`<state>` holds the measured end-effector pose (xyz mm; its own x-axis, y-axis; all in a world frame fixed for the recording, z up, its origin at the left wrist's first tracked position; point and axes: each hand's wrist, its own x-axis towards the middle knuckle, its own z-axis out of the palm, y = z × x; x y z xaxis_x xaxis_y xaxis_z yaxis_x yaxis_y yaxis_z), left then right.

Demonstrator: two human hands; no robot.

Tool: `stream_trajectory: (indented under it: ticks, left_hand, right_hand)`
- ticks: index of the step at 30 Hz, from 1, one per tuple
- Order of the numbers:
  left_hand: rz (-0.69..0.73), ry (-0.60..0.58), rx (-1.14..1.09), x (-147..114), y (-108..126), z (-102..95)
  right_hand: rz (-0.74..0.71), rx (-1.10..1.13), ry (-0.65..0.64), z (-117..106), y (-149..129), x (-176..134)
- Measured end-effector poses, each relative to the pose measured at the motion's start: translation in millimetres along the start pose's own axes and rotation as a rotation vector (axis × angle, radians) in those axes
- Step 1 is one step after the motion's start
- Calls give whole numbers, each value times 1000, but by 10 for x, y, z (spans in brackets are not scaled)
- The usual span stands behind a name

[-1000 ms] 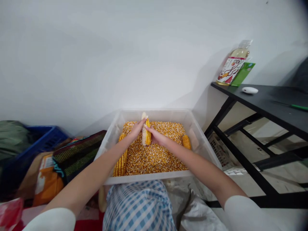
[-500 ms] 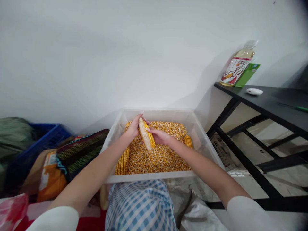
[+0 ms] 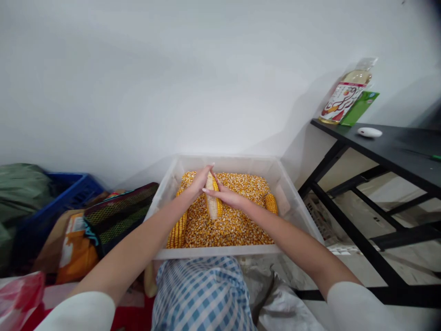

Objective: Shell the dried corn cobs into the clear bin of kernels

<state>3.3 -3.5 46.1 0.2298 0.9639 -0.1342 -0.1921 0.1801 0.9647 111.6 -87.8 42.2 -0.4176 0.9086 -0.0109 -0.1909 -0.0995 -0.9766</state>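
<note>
Between my two hands is a corn cob [image 3: 213,206], partly stripped: its left side is bare and pale, its right side still has yellow kernels. My left hand [image 3: 201,179] is closed around its upper left side. From the right, my right hand [image 3: 227,195] grips it, with the thumb lying across the front. Below the cob, loose corn kernels [image 3: 234,232] fill the bottom of a translucent white plastic bin [image 3: 220,252]. Whole yellow cobs lie inside at the bin's left [image 3: 178,232] and right [image 3: 271,203] walls.
A black table [image 3: 409,147] at right bears a bottle [image 3: 344,99], a green carton [image 3: 360,109] and a white oval object [image 3: 370,132]. At left are a blue crate [image 3: 69,191], a mesh bag [image 3: 122,218] and an orange packet [image 3: 77,253]. A white wall [image 3: 220,82] rises behind the bin.
The cob has turned slightly more upright in my hands. My right thumb has moved left across its front, and my left hand has shifted slightly right and down.
</note>
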Motion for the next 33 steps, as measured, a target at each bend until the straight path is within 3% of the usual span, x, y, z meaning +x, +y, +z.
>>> stream_trajectory:
  ticks: [3, 6, 14, 21, 30, 33]
  left_hand:
    - [-106, -89, -130, -44, 57, -18]
    - [-169, -127, -234, -107, 160, -38]
    - [-14, 59, -306, -121, 411, -169]
    - [8, 109, -219, -51, 395, -259]
    - [71, 135, -320, -24, 385, -321]
    - [77, 156, -262, -18, 386, -327]
  right_hand:
    - [220, 153, -123, -110, -18, 13]
    - [282, 248, -177, -203, -26, 23]
    - [281, 258, -380, -193, -175, -105]
    - [237, 81, -315, -84, -161, -134]
    - [21, -256, -193, 96, -72, -91]
    - [-45, -317, -109, 152, -24, -99]
